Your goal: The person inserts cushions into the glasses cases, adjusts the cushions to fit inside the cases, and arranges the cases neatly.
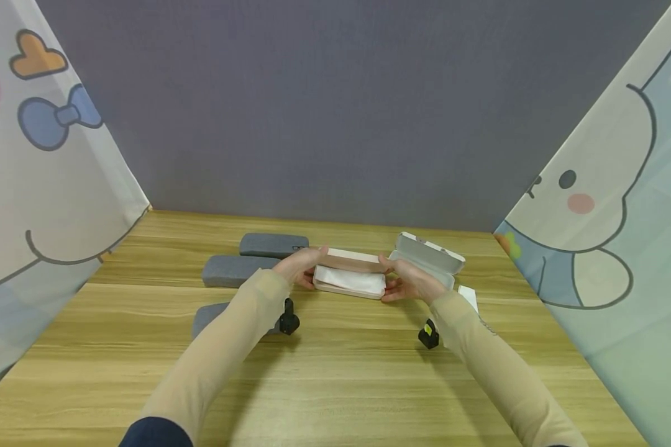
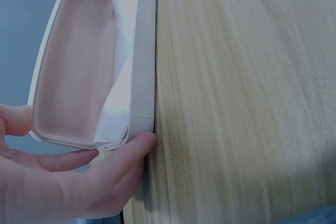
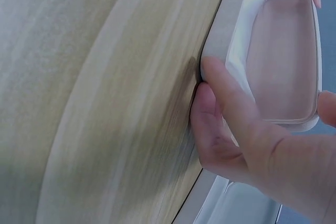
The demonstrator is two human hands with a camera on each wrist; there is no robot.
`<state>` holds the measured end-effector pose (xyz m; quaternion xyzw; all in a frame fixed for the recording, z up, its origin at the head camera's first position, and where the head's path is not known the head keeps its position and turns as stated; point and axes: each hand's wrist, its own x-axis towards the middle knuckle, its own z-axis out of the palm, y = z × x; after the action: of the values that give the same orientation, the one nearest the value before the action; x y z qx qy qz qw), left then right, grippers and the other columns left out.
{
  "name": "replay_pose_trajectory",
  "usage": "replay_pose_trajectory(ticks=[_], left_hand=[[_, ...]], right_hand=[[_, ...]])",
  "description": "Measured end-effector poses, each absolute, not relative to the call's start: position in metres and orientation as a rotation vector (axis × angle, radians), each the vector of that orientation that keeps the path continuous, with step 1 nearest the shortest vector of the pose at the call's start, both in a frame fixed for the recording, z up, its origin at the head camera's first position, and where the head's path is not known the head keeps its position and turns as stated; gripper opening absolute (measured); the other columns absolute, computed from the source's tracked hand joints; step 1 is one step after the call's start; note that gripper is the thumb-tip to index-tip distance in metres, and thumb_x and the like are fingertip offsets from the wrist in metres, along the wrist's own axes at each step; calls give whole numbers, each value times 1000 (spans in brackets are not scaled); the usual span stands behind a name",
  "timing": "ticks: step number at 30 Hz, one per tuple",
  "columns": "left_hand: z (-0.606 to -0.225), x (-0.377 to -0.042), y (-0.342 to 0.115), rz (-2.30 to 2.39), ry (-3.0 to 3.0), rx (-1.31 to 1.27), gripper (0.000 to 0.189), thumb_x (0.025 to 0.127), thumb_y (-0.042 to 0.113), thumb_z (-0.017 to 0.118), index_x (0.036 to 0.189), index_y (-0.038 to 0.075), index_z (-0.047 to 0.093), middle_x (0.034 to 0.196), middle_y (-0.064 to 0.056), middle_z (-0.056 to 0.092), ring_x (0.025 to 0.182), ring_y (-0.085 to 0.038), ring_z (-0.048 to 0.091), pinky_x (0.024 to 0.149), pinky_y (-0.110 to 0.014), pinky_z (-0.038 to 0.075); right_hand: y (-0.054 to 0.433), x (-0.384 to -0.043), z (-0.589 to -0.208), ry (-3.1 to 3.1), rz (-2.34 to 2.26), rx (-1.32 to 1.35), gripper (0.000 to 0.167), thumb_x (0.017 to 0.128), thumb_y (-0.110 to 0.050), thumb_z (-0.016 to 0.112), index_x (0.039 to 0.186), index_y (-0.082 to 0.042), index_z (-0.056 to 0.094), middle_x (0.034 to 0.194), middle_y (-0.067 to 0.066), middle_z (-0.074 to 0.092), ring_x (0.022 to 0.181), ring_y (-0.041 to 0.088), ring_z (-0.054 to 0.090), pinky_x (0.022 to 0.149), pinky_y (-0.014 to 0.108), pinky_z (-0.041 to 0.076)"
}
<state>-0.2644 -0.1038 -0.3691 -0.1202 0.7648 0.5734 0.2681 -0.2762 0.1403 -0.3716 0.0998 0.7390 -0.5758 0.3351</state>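
Nearest to the camera are two pale sleeves, which reach forward over the wooden worktop, and on the underside of each wrist sits a small black device. Both hands are at one pink-lined case, which stands with its lid raised near the middle of the worktop, between them. The left hand grips its left end, with the thumb at the edge of the lid and the fingers against the lower part. The right hand grips the right end in the same manner, its thumb also on the lid. Inside the lower part lies a folded white cloth. Just beside the right hand, a second white case lies open and is partly covered by this hand. Near the right forearm there is a flat white piece; what it is, I cannot tell. On the left side are three grey cases, all closed; the closest one is partly hidden by the left forearm. Behind the worktop rises a plain grey panel.
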Motion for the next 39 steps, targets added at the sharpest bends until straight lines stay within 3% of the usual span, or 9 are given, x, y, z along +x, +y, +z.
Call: replay_pose_trajectory(ticks=[13, 27, 32, 36, 39], left_hand=[[-369, -262, -102, 1574, 2069, -208, 60, 105, 41, 27, 154, 7, 16, 159, -22, 13, 141, -41, 29, 104, -58, 40], [-371, -260, -102, 1549, 2088, -213, 64, 106, 38, 27, 155, 5, 4, 160, -22, 3, 146, -38, 17, 105, -52, 42], [-370, -258, -103, 1540, 2096, -212, 65, 105, 39, 29, 154, 5, 2, 159, -21, 7, 143, -37, 22, 104, -50, 44], [-370, -258, -103, 1551, 2085, -217, 66, 106, 37, 29, 154, 4, -2, 160, -21, 3, 147, -37, 12, 107, -52, 40], [-371, -259, -103, 1566, 2074, -238, 66, 106, 36, 30, 154, 5, -2, 160, -21, 3, 146, -36, 14, 107, -53, 39]], right_hand=[[139, -274, -370, 1942, -1503, 234, 66, 101, -47, 37, 140, 3, 19, 112, 24, 43, 94, 31, 53, 93, 46, 53], [140, -272, -374, 1957, -1511, 202, 66, 102, -43, 38, 143, 4, 20, 122, 30, 43, 104, 36, 54, 96, 47, 51], [140, -272, -374, 1959, -1510, 203, 64, 102, -42, 38, 145, 3, 21, 119, 27, 44, 101, 34, 55, 94, 45, 52], [140, -272, -375, 1959, -1506, 198, 64, 102, -42, 39, 146, 1, 22, 115, 25, 46, 98, 31, 56, 93, 44, 53], [140, -271, -375, 1961, -1508, 186, 64, 102, -42, 39, 146, 1, 22, 115, 24, 46, 97, 31, 56, 94, 45, 53]])
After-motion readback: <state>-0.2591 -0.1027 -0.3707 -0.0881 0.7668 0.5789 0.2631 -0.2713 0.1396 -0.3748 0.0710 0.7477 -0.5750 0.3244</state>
